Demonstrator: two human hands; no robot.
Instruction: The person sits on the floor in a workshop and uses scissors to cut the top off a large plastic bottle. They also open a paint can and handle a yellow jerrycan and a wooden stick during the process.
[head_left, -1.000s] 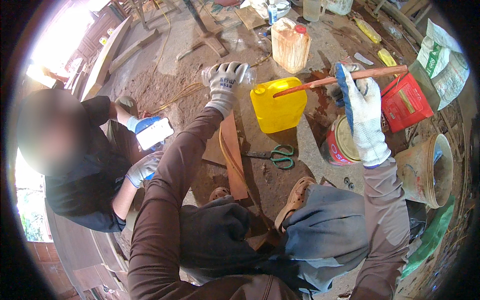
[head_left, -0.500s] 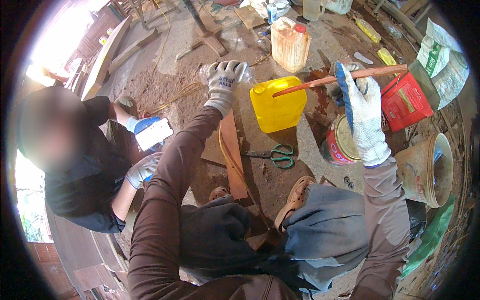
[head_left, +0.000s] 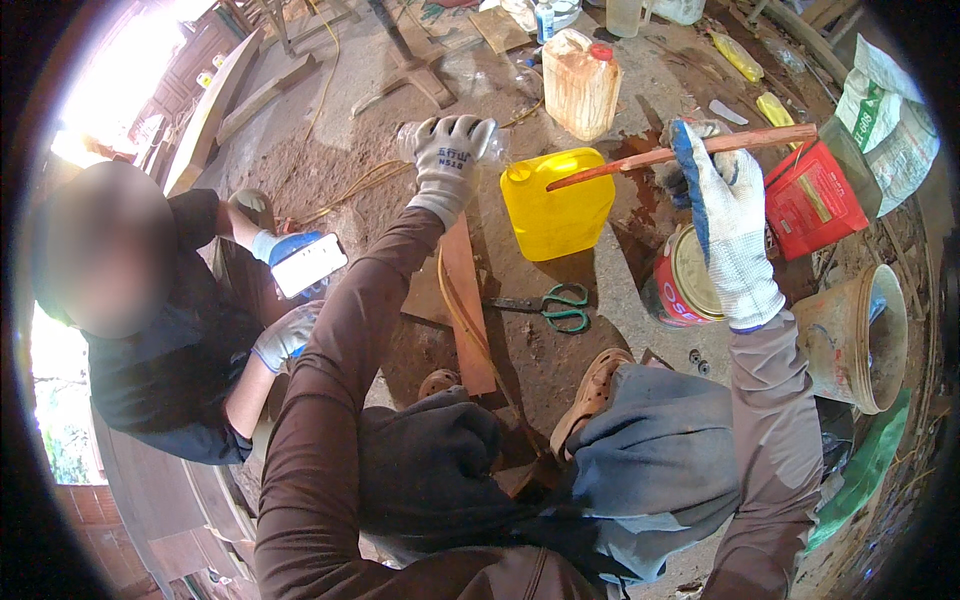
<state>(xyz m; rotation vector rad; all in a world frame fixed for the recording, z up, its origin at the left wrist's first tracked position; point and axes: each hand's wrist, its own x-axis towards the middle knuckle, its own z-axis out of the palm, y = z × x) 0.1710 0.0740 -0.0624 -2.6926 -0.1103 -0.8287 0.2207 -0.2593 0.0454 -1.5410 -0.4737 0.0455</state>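
My left hand (head_left: 450,160), in a pale work glove, is closed around a clear plastic bottle (head_left: 497,146) lying sideways. The bottle's right end is at the upper left corner of a yellow plastic container (head_left: 560,222). In my right hand (head_left: 722,195), gloved in white and blue, is a long reddish wooden stick (head_left: 645,160), slanting down to the left. Its narrow tip overlaps the yellow container; whether it touches cannot be told. A round metal tin (head_left: 690,280) with a red label stands below my right hand, and a red packet (head_left: 815,205) is beside it.
Green-handled scissors (head_left: 566,308) and a wooden board (head_left: 466,310) lie before my feet. A stained jerrycan (head_left: 582,88) with a red cap stands beyond. At left, a co-worker (head_left: 160,330) in gloves holds a phone (head_left: 308,266). A bucket (head_left: 838,345) leans at right.
Both hands keep their holds on the bottle and stick, almost in the same place. The view has shifted only slightly.
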